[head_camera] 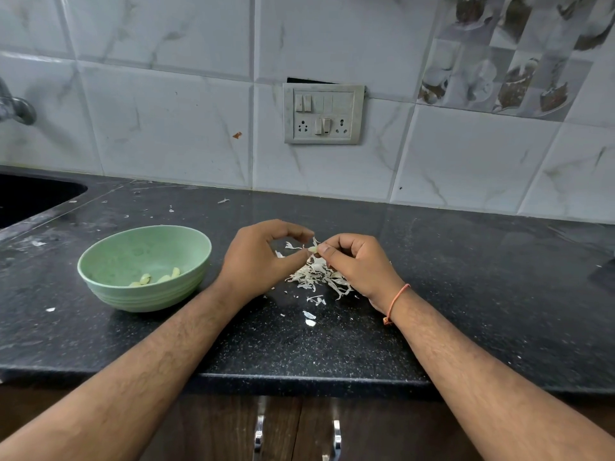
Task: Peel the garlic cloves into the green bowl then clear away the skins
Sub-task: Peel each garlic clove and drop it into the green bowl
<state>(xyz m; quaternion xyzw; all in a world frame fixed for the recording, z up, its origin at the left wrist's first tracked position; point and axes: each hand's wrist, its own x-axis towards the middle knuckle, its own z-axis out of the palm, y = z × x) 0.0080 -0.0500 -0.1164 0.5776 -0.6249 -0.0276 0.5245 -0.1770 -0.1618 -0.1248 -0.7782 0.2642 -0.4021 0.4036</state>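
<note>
there is one view only, from a wide-angle camera worn on the person's head. it looks forward and down across the dark surface [432,277] toward the tiled wall [166,134], which bends at the frame's edges. both forearms reach in from the bottom corners, and the near edge of the surface and the cabinet doors [299,427] below lie close beneath the lens.

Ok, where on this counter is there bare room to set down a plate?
Bare counter lies right of the right hand, back to the tiled wall. Crowded: the skin pile under both hands, with the green bowl beside the left hand.
</note>
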